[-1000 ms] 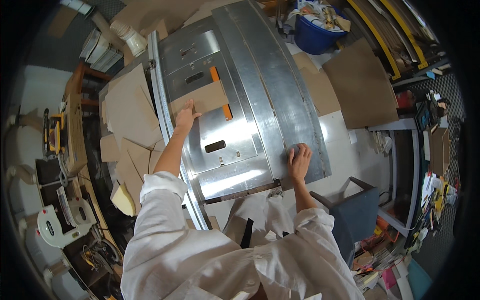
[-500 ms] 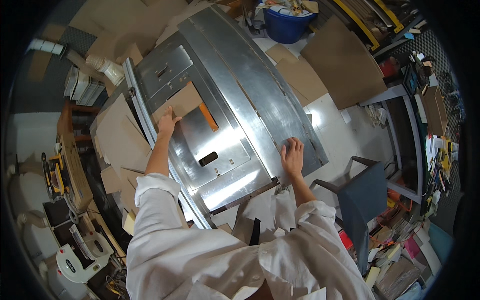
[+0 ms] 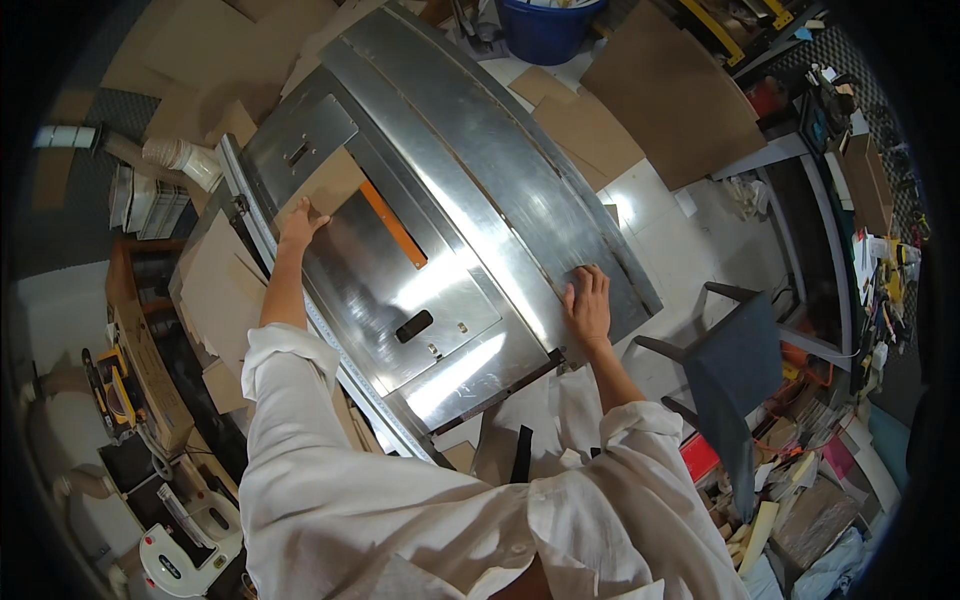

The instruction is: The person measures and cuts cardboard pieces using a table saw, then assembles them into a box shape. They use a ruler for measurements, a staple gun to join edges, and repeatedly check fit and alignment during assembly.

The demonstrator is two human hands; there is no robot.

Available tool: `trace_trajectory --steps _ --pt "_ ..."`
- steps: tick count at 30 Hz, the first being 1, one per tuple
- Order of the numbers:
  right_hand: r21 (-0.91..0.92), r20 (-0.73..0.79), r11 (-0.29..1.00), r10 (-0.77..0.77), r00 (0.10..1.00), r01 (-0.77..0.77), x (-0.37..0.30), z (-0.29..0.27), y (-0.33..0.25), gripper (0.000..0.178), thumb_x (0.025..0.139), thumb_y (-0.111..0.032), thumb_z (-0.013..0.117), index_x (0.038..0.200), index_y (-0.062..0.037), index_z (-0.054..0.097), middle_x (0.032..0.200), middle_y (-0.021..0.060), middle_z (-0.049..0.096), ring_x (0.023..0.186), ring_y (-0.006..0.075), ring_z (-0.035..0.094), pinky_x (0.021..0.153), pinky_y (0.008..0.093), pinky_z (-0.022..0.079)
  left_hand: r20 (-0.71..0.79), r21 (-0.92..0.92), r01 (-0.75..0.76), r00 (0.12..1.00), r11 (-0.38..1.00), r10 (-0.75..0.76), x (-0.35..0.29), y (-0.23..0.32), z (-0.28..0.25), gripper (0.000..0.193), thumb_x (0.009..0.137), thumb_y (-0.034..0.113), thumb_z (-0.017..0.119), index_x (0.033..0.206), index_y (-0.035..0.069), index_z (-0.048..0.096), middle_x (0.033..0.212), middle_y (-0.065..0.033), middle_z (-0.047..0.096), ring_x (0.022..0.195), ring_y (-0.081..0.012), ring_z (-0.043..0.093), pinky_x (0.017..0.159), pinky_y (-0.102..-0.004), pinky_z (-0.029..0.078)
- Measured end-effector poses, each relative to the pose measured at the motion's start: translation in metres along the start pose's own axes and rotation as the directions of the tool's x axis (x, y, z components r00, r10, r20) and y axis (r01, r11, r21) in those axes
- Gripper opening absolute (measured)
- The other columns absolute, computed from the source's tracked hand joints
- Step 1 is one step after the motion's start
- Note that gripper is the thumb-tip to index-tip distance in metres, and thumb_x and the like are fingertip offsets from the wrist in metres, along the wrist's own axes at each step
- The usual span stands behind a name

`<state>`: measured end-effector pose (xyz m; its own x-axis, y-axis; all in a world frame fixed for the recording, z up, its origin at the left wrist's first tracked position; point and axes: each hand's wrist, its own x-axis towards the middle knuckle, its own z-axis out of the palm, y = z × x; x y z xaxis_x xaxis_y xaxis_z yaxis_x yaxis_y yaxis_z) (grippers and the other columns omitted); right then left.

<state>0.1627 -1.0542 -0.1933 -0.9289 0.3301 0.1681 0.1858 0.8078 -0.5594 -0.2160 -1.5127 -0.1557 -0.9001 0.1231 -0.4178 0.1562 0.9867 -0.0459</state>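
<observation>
A thin brown board (image 3: 328, 184) lies flat on the steel machine table (image 3: 470, 190), beside a long orange strip (image 3: 393, 226) set into the tabletop. My left hand (image 3: 301, 221) rests at the board's near left edge, fingers and thumb apart, pushing against it rather than wrapped round it. Toward the table's near right corner, my right hand (image 3: 588, 304) lies on the bare metal with its fingers loosely bent and nothing visible in it. A metal rail (image 3: 345, 350) with a scale runs along the table's left side, under my left forearm.
Brown sheets (image 3: 215, 285) are stacked left of the rail. A dark grey chair (image 3: 735, 350) stands to the right. Beyond the table are a blue tub (image 3: 545, 30) and a large brown panel (image 3: 670, 95) leaning there. Cluttered shelves line the right side.
The board has slid farther away along the table with my left hand, uncovering more of the orange strip. My right hand stays on the metal. The whole view has shifted slightly.
</observation>
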Motion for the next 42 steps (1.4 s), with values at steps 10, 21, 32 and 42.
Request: trace_trajectory --steps 10,21,32,42 --pt "-0.021 -0.017 0.999 0.034 0.999 -0.035 -0.004 -0.002 -0.001 0.034 0.085 -0.011 0.060 0.116 -0.0002 0.050 0.120 0.0174 0.050 0.118 0.0398 0.045 0.102 0.0454 0.038 -0.117 0.105 -0.176 0.975 0.979 0.188 0.019 -0.007 0.014 0.083 0.083 0.051 0.068 0.139 -0.002 0.039 0.115 -0.0264 0.062 0.107 -0.0436 0.059 0.093 -0.0487 0.048" --pt "0.318 -0.022 0.947 -0.044 0.999 0.049 0.007 -0.020 0.013 0.029 0.087 -0.014 0.063 0.111 -0.0024 0.052 0.111 0.0175 0.052 0.101 0.0376 0.051 0.090 0.0430 0.043 -0.327 0.338 -0.126 0.913 0.933 0.242 0.008 -0.075 -0.045 0.032 0.097 0.013 0.049 0.125 -0.002 0.053 0.098 -0.0223 0.068 0.084 -0.0357 0.068 0.070 -0.0428 0.056" --pt "0.705 -0.659 0.685 0.728 0.188 -0.183 0.151 -0.326 0.267 0.024 0.094 -0.022 0.059 0.103 -0.0012 0.050 0.099 0.0136 0.054 0.089 0.0251 0.054 0.083 0.0358 0.044 -0.580 -0.770 -0.457 0.792 0.446 -0.190 -0.234 0.341 -0.147 0.044 0.105 0.035 0.038 0.128 -0.001 0.048 0.121 -0.0175 0.055 0.107 -0.0276 0.054 0.092 -0.0383 0.044" --pt "0.998 0.043 -0.050 0.979 0.198 0.030 0.267 -0.560 0.579 0.125 0.069 -0.080 0.062 0.151 -0.0004 0.010 0.154 0.0196 0.015 0.132 0.0432 0.036 0.097 0.0668 0.039 -0.281 -0.848 -0.360 0.928 0.390 0.245 -0.320 0.684 -0.152 0.034 0.106 0.031 0.038 0.111 0.000 0.052 0.100 -0.0054 0.056 0.093 -0.0122 0.050 0.086 -0.0272 0.040"
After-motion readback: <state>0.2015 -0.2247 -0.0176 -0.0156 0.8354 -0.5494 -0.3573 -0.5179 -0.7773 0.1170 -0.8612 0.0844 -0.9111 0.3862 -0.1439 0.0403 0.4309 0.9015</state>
